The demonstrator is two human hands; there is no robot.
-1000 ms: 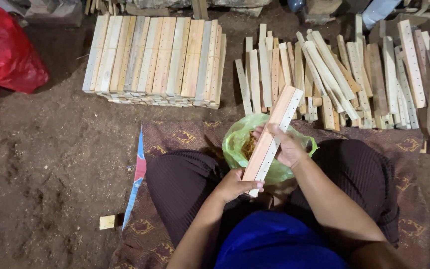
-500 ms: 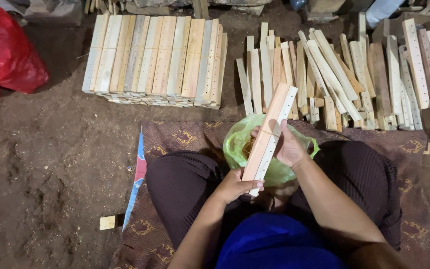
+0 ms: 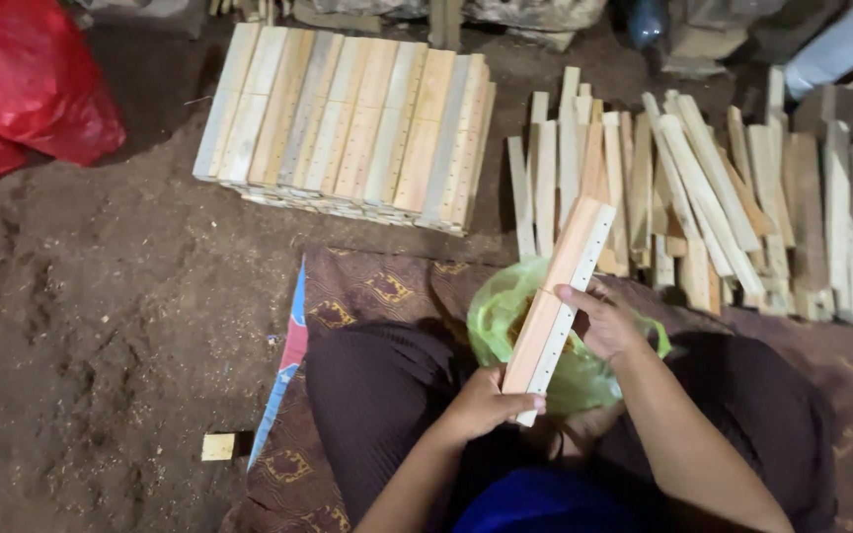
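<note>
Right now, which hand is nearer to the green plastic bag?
Right. The right hand lies over the green plastic bag, gripping the wooden strip; the left hand grips its lower end, below the bag.

Woodworking yard, stacked wooden slats (image 3: 348, 123), dirt floor (image 3: 81, 296)

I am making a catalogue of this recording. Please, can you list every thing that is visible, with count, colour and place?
wooden slat: one, pale, with a row of small holes, held in both hands
green plastic bag: one, in the lap, behind the slat
neat stack of slats: one, pale, top centre
loose slats: many, pale, top right
red bag: one, top left
patterned cloth: one, brown, under the person
wood offcut: one, pale, on the dirt floor
left hand: grips the slat's lower end
right hand: holds the slat's middle
</note>
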